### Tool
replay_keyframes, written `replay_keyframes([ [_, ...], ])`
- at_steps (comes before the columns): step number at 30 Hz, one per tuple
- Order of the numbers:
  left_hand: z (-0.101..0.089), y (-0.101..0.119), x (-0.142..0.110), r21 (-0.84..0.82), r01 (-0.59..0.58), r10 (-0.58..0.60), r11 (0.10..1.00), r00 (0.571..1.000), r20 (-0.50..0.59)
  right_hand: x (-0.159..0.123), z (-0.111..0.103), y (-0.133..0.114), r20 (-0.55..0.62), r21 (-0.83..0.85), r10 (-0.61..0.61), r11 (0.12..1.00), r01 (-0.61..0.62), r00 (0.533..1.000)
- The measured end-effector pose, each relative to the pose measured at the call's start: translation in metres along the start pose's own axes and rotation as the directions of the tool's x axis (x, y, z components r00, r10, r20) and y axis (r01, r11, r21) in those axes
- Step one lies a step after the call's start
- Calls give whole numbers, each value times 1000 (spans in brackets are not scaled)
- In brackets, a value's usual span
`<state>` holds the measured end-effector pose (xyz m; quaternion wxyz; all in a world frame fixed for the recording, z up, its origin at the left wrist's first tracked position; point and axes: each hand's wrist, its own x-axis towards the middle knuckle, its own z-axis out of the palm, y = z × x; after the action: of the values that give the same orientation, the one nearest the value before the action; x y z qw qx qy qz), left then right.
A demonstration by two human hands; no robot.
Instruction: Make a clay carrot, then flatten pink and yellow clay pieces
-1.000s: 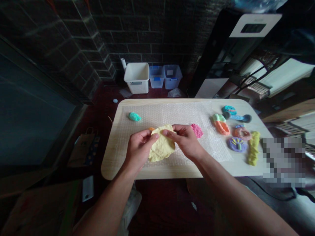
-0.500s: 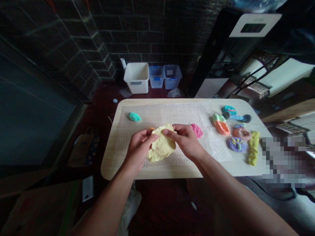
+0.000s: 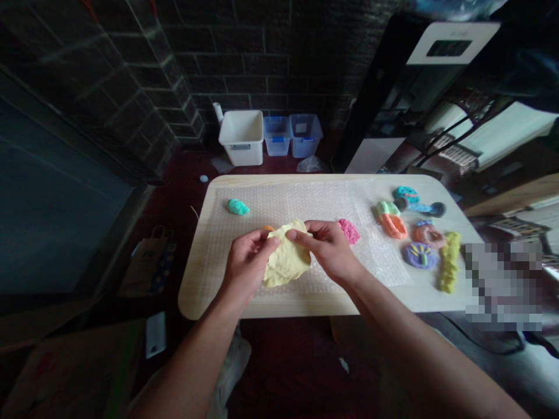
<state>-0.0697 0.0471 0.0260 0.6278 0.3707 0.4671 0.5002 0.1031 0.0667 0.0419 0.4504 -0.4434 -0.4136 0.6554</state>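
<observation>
A flattened sheet of pale yellow modelling clay [image 3: 288, 260] hangs between my hands above the table, its edge uneven. My left hand [image 3: 250, 259] pinches its left edge, thumb on the near face. At the upper right edge, my right hand [image 3: 329, 247] grips it the same way, fingers behind. An orange piece [image 3: 268, 228] shows just behind the sheet, mostly hidden. Beyond my right hand a pink clay lump [image 3: 349, 231] lies on the bubble wrap [image 3: 297, 195]. Farther left on the wrap rests a teal-green clay lump [image 3: 238, 206].
Shaped clay pieces stand at the table's right: an orange and green shoe-like form [image 3: 393, 224], a purple disc [image 3: 420, 255], a yellow-green strip [image 3: 449, 262] and a dumbbell-like piece [image 3: 421, 207]. Past the table's [image 3: 205, 302] far edge are a white bin [image 3: 241, 139] and blue-tinted boxes [image 3: 277, 137].
Both hands keep their hold on the yellow clay sheet, which has shifted only slightly. A little more of the orange piece behind it shows.
</observation>
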Motion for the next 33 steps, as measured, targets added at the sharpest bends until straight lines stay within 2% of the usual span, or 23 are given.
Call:
replay_keyframes([
  [4,0,1,-1,19,-1,1,1000,1000,-5,0,1,-1,-9,5,10,1000,-9,1000],
  [13,1,2,-2,-55,11,-5,998,995,101,0,1,1,-2,11,1,1000,-1,1000],
  [20,-2,4,-2,-6,11,-10,1000,999,44,-1,0,2,55,12,-3,1000,2,999],
  [26,-1,3,-3,-68,25,-18,997,995,94,-1,0,6,49,10,0,1000,0,999],
  [31,1,1,-1,-48,-89,87,995,996,-33,1,-3,6,31,20,-86,996,86,996],
  [33,1,2,0,-61,-88,84,994,995,-54,1,-4,6,29,1,-111,994,111,993],
])
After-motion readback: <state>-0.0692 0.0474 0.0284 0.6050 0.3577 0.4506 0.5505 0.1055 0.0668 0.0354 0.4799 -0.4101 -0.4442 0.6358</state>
